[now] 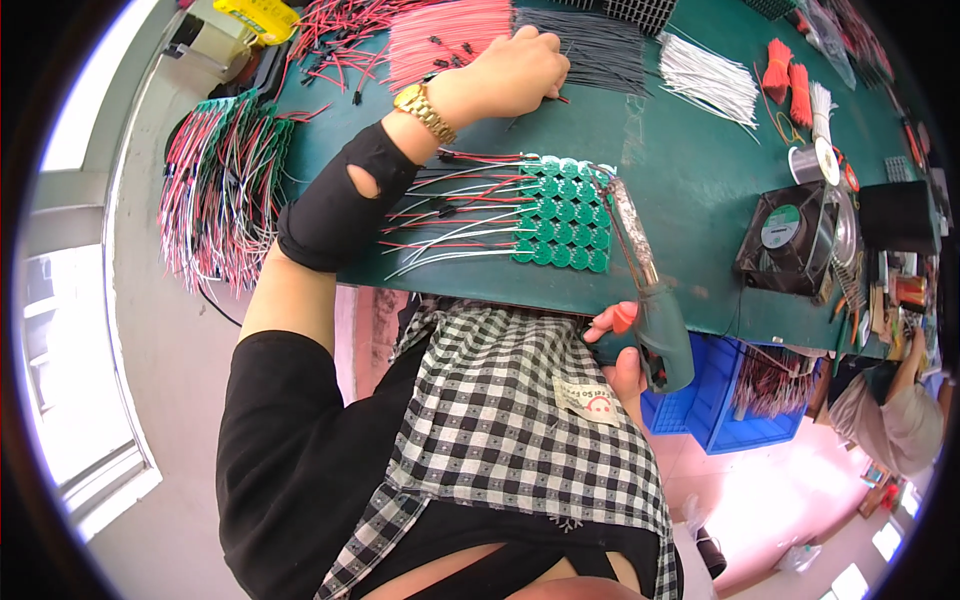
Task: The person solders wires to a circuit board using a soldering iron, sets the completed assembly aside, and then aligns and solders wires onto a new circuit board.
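My left hand [520, 75], its fingers curled closed, is over the bench where a pile of red wires [440, 35] meets a pile of black wires [600, 55]. A small red tip shows by its fingertips; what they hold is mostly hidden. At the bench's front edge my right hand [622, 365] grips the dark green handle of a soldering gun [665, 335]. The gun's worn metal barrel points up and away, its end beside the right corner of a panel of round green circuit boards [565, 215]. Red, black and white wires [440, 220] run leftward from the panel.
Finished-looking wired boards [225, 190] hang over the bench's left end. White wires [710, 80], orange-red wire bundles [778, 72], a solder spool [813, 162] and a black fan [790, 235] stand at right. Below is a blue crate [720, 400]. Another person [885, 410] sits far right.
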`<state>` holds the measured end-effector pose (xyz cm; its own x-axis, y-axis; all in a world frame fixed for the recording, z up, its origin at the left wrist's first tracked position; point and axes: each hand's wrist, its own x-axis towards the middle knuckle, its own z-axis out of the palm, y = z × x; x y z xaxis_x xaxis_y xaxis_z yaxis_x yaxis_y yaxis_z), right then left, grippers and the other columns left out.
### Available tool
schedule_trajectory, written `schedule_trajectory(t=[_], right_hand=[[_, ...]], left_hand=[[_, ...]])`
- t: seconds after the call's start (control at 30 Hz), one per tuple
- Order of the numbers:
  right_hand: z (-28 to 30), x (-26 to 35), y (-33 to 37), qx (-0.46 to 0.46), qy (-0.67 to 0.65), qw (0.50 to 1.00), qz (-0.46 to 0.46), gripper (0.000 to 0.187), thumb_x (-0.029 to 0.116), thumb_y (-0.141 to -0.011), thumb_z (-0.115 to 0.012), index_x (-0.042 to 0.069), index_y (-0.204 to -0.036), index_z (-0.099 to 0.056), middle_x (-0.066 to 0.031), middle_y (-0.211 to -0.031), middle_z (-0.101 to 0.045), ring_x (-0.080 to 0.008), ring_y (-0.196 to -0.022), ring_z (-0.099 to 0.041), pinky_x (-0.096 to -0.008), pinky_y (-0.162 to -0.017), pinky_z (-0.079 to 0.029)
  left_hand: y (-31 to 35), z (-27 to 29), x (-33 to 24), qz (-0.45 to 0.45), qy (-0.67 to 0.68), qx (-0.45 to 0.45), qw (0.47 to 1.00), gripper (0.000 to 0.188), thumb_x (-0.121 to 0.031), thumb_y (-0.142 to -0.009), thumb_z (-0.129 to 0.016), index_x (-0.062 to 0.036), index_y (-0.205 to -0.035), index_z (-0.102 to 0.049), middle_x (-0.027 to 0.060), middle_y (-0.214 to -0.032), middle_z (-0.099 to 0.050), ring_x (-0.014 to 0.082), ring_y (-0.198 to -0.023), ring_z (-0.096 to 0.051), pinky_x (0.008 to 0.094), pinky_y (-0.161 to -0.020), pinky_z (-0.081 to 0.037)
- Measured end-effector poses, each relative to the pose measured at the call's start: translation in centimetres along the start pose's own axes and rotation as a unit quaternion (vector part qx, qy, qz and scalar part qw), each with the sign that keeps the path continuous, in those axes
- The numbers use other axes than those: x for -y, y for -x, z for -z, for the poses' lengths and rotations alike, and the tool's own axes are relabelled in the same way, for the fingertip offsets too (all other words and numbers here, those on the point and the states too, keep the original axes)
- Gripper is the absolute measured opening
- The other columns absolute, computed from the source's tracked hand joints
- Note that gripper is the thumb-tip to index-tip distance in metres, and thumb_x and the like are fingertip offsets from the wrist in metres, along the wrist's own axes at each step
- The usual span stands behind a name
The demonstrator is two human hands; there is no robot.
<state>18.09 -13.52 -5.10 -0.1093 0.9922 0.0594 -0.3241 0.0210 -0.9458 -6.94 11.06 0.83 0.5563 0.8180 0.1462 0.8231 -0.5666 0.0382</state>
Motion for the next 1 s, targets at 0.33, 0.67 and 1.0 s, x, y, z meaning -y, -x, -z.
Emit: schedule_trajectory(t=[0.33, 0.67, 1.0], right_hand=[[0.9, -0.5, 1.2, 0.001, -0.020, 1.000, 0.022, 0.062, 0.047, -0.084, -0.063, 0.002, -0.122, -0.046, -0.0167, -0.099, -0.055, -0.0216, -0.080, -0.057, -0.0329, -0.072, -0.048], [0.1, 4.6, 1.3, 0.066, 0.107, 0.988, -0.094, 0.074, 0.051, -0.082, -0.064, -0.006, -0.125, -0.042, -0.0133, -0.092, -0.056, -0.0200, -0.082, -0.057, -0.0325, -0.075, -0.047], [-0.2, 3.1, 4.0, -0.032, 0.026, 0.985, -0.170, 0.064, 0.051, -0.080, -0.065, 0.000, -0.116, -0.049, -0.0142, -0.090, -0.056, -0.0192, -0.078, -0.054, -0.0302, -0.071, -0.045]], left_hand=[[5.2, 5.3, -4.3, -0.070, 0.158, -0.167, 0.971, 0.015, -0.008, -0.079, -0.066, -0.0034, -0.091, -0.059, 0.0101, -0.083, -0.057, 0.0273, -0.077, -0.057, 0.0334, -0.065, -0.046], [11.6, 1.5, -7.8, 0.022, 0.317, -0.096, 0.943, 0.010, 0.003, -0.072, -0.062, -0.0025, -0.080, -0.061, 0.0022, -0.075, -0.054, 0.0078, -0.060, -0.053, 0.0215, -0.051, -0.043], [12.0, 0.3, -7.9, 0.055, 0.365, -0.078, 0.926, 0.008, 0.002, -0.069, -0.064, -0.0020, -0.073, -0.057, 0.0009, -0.072, -0.050, 0.0073, -0.057, -0.047, 0.0198, -0.051, -0.040]])
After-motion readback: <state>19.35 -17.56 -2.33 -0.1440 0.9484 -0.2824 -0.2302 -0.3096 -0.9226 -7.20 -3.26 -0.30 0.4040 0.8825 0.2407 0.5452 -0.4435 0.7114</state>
